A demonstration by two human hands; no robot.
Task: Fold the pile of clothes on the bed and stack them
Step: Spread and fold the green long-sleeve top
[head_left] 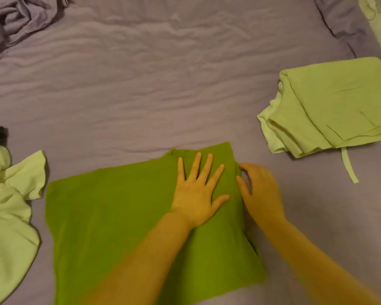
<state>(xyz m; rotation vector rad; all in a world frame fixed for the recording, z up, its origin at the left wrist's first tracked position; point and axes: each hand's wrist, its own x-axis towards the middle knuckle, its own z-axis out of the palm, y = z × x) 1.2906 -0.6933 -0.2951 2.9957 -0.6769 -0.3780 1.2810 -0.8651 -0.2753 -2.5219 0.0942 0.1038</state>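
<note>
Lower centre: my left hand (196, 194) presses flat on the green shirt (119, 216); my right hand (260, 192) pinches its right edge. I should keep the crease pinned while folding.

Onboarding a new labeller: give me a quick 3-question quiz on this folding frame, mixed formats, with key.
1. True or false: the left hand lies flat with fingers spread on the dark green garment.
2. The folded stack of light green clothes lies: A) left of the dark green garment B) to its right, further up the bed C) under it.
3. Fill in: the right hand touches the garment's ____ edge.

Key: 1 true; 2 B; 3 right.
</note>
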